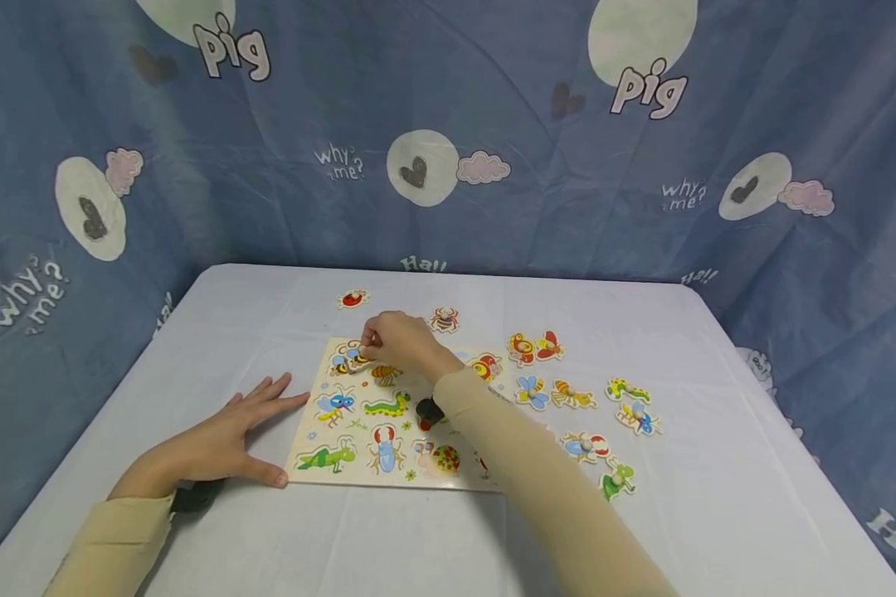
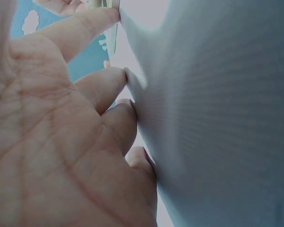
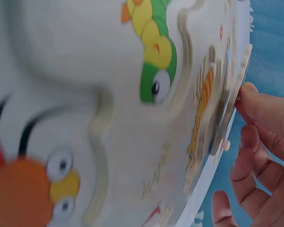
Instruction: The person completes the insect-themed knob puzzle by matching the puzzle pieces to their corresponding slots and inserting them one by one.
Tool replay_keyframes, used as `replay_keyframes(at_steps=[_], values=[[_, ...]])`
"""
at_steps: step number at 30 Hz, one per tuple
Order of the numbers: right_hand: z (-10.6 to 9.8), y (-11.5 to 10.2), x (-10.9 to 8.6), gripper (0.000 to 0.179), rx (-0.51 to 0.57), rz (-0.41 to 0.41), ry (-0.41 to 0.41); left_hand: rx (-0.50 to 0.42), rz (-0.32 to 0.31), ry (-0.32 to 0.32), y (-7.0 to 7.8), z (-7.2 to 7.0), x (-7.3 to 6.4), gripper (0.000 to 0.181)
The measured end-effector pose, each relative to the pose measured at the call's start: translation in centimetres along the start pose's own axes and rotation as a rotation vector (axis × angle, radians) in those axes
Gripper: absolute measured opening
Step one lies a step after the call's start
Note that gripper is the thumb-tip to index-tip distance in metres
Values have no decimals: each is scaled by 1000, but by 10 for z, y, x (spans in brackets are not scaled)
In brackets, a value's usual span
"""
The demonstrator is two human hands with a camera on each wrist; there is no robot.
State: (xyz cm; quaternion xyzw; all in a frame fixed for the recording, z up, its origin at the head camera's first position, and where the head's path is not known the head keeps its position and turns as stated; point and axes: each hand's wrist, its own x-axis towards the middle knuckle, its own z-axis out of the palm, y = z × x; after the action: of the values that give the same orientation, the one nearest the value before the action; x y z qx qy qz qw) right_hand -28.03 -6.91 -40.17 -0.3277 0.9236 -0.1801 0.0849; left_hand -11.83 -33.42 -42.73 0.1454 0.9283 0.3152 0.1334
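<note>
A wooden peg puzzle board (image 1: 369, 479) printed with insects lies on the white table. My right hand (image 1: 399, 336) is over its top left corner, pinching a thin bee puzzle piece (image 1: 357, 356) between thumb and fingers. In the right wrist view the piece (image 3: 232, 104) stands tilted on edge against the board, close to the bee outline. My left hand (image 1: 220, 435) lies with spread fingers on the table, thumb and index fingertip at the board's left edge. The right forearm covers part of the board's right side.
Loose pieces lie about the board: a ladybug (image 1: 353, 298) and a spider (image 1: 444, 319) behind it, a butterfly (image 1: 521, 349), a dragonfly (image 1: 532, 392), a caterpillar (image 1: 627, 390), a beetle (image 1: 584, 447) and a grasshopper (image 1: 616, 478) to the right. A blue patterned cloth (image 1: 448, 224) hangs behind.
</note>
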Motion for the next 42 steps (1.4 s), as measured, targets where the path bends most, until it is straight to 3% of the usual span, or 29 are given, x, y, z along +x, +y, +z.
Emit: replay_keyframes(at_steps=[11,24,42], values=[[7,-18,7,16,-118,-8,-8,-3,-1,2,2,0,0,115],[10,-30,9,17,-114,32,-6,-10,6,-4,4,-1,0,114],[12,-31,8,18,-106,50,0,-38,4,-12,1,-1,-2,114]])
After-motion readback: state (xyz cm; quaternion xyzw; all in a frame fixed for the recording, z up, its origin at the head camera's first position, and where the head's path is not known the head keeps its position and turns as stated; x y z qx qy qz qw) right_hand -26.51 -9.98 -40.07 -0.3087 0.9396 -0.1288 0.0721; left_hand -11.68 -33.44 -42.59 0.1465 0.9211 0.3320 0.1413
